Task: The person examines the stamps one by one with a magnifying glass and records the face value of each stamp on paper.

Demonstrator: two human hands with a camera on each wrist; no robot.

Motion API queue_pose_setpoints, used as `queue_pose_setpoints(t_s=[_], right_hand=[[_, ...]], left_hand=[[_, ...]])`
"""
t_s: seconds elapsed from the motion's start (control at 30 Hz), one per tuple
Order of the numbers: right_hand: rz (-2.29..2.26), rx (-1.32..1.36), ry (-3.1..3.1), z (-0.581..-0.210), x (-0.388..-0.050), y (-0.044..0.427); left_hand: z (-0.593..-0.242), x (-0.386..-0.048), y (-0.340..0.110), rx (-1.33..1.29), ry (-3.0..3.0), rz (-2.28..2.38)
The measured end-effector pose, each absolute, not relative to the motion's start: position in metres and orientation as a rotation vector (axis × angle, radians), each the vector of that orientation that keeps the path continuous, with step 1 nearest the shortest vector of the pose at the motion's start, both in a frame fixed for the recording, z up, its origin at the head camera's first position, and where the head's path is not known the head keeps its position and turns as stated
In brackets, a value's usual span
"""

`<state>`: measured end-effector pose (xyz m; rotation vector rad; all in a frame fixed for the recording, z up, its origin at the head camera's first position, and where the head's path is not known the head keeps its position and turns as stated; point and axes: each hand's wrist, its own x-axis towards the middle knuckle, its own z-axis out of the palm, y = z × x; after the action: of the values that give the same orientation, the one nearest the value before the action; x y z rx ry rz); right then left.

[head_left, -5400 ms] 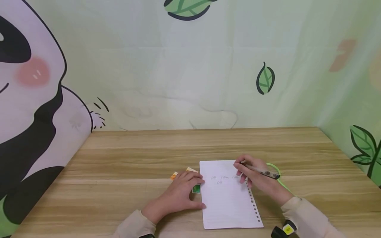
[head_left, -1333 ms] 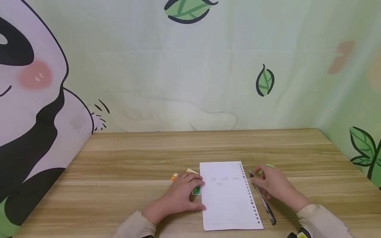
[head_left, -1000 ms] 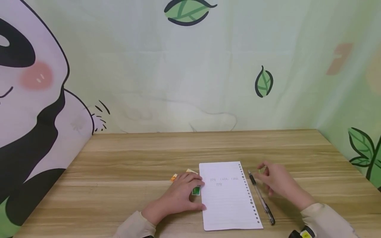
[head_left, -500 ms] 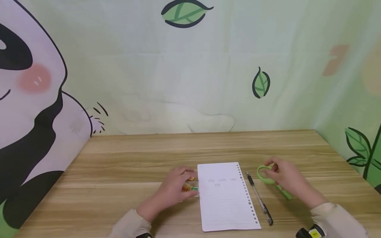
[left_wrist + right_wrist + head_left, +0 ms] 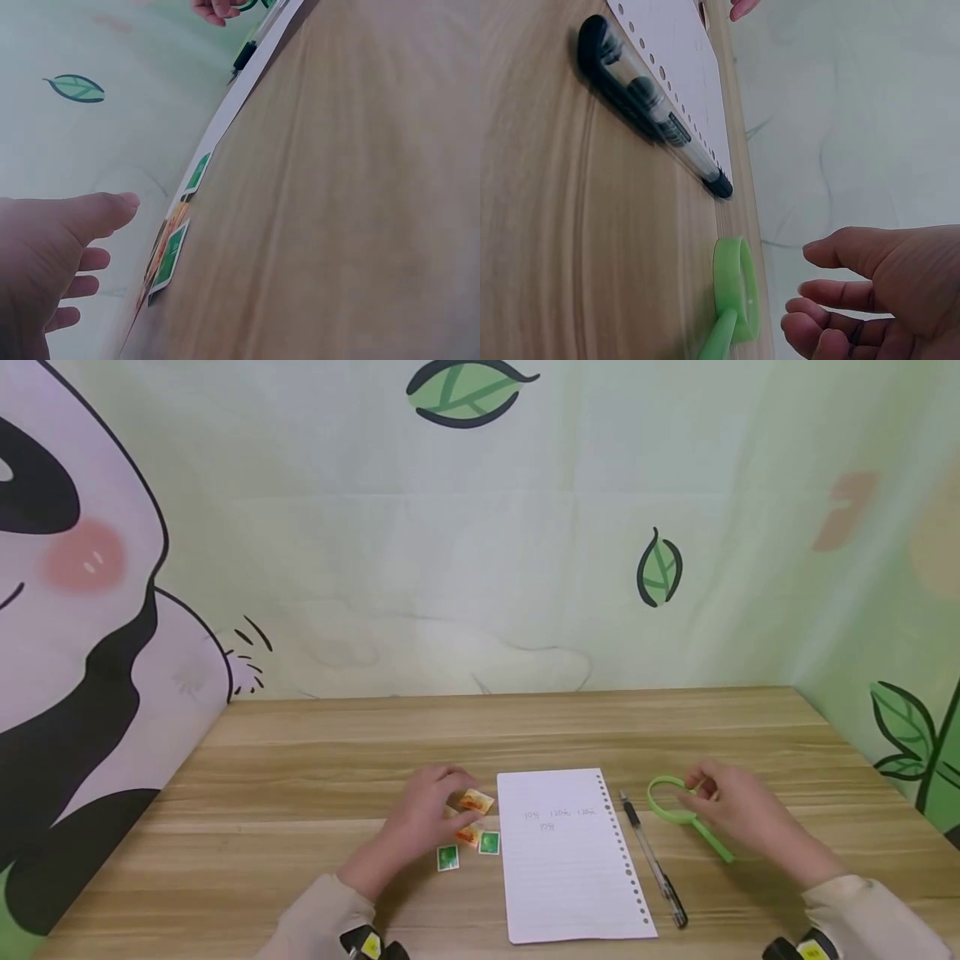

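My left hand (image 5: 420, 810) hovers over several small stamps, fingers relaxed and holding nothing. Two are green, one beside the paper (image 5: 489, 843) and one nearer me (image 5: 447, 858); orange stamps (image 5: 476, 801) lie partly under the hand. In the left wrist view the thumb and fingers (image 5: 105, 215) are apart from the stamps. My right hand (image 5: 738, 802) is lifted beside a green magnifying glass (image 5: 712, 842). The right wrist view shows its fingers loosely bent, with a gap to the magnifying glass rim (image 5: 726, 277).
A lined, hole-punched sheet of paper (image 5: 577, 885) with a little handwriting lies between the hands. Along its right edge rests a black-and-clear pen (image 5: 654, 860). The wooden table (image 5: 360, 752) ends at a printed cloth backdrop (image 5: 480, 568).
The right hand has put the pen down beside the paper and moved right, over the magnifying glass. My left hand has lifted off the paper's edge and moved left, uncovering the stamps.
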<state>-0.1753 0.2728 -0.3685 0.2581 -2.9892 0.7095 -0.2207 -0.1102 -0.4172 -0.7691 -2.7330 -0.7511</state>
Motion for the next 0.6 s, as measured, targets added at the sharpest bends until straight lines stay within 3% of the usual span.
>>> queue_pose_setpoints(t_s=[0.6], right_hand=[[0.734,0.223,-3.146,-0.382,-0.167,0.293]], left_hand=[[-0.428,-0.243,-0.121,-0.731,-2.742,-0.811]])
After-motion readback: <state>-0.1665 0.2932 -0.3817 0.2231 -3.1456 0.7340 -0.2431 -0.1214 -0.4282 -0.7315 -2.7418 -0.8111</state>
